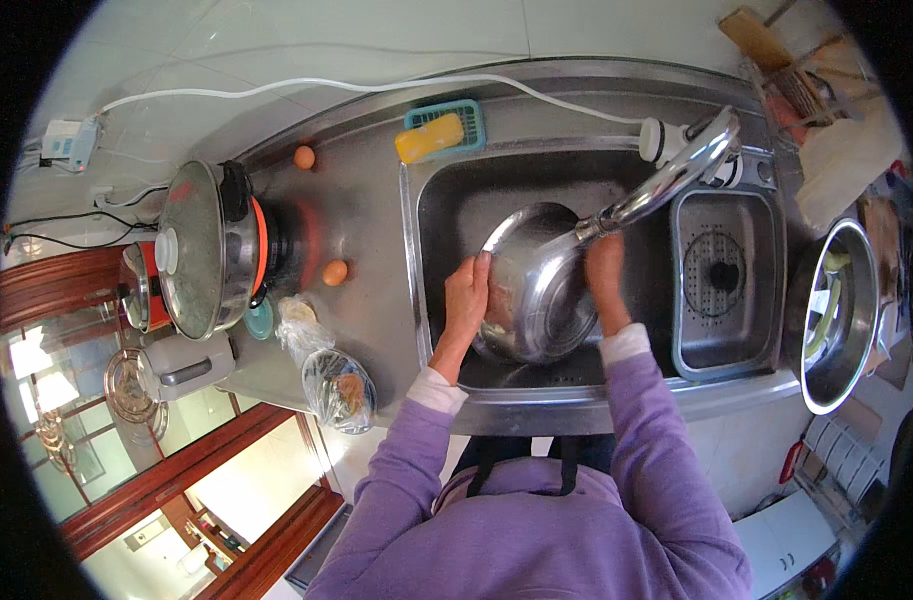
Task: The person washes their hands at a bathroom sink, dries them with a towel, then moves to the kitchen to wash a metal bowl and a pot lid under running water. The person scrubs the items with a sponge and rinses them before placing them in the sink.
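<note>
A shiny stainless steel basin [535, 285] is tilted on its side in the large bowl of the sink [636, 345]. My left hand [469, 289] grips its left rim, thumb and fingers around the edge. At the basin's right side, just under the spout of the chrome faucet [670, 180], is my right hand [606, 270]; it is blurred and its fingers are partly hidden, so its hold cannot be made out. A yellow sponge [428, 139] leans on a teal plastic basket [471, 124] behind the sink.
Two brown eggs [304, 157] lie on the steel counter at left, near a glass-lidded electric pot [201, 247]. A plastic-covered bowl [340, 390] stands near the front edge. The small sink bowl [726, 300] holds a drain strainer. Further right, a metal basin [839, 315] contains green vegetables.
</note>
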Available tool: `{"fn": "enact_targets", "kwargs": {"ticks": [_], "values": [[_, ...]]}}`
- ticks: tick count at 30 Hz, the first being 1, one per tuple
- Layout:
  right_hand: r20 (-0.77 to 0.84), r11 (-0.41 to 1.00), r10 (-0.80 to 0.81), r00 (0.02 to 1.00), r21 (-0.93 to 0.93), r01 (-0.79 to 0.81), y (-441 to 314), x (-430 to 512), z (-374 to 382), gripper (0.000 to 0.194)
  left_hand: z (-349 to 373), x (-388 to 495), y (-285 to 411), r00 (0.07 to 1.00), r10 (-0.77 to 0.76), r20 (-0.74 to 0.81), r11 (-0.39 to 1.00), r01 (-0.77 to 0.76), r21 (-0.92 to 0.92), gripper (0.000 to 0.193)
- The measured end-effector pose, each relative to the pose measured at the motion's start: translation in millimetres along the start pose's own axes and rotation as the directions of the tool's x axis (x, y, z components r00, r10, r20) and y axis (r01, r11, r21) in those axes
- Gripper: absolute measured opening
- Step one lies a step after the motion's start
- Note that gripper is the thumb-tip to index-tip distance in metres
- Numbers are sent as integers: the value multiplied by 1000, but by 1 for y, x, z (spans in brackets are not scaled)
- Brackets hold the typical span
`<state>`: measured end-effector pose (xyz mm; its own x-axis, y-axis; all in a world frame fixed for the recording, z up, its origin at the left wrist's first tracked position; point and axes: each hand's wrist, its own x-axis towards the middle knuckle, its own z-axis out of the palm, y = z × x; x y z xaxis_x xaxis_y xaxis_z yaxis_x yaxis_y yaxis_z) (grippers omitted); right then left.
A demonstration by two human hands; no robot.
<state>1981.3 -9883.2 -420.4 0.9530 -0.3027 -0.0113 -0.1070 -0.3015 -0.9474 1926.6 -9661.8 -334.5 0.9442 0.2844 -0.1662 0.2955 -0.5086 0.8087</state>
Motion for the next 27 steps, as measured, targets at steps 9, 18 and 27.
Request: {"fn": "enact_targets", "kwargs": {"ticks": [9, 18, 27], "values": [[332, 984, -164, 929, -6, 176, -26, 15, 3, 22, -5, -4, 12, 994, 92, 54, 993, -96, 67, 41], [57, 871, 333, 941, -401, -284, 60, -21, -30, 29, -4, -10, 28, 986, -42, 164, 987, 66, -146, 38], [270, 881, -421, 866, -103, 461, -144, -122, -43, 21, 5, -24, 34, 963, -265, 53, 820, 254, -512, 52]]}}
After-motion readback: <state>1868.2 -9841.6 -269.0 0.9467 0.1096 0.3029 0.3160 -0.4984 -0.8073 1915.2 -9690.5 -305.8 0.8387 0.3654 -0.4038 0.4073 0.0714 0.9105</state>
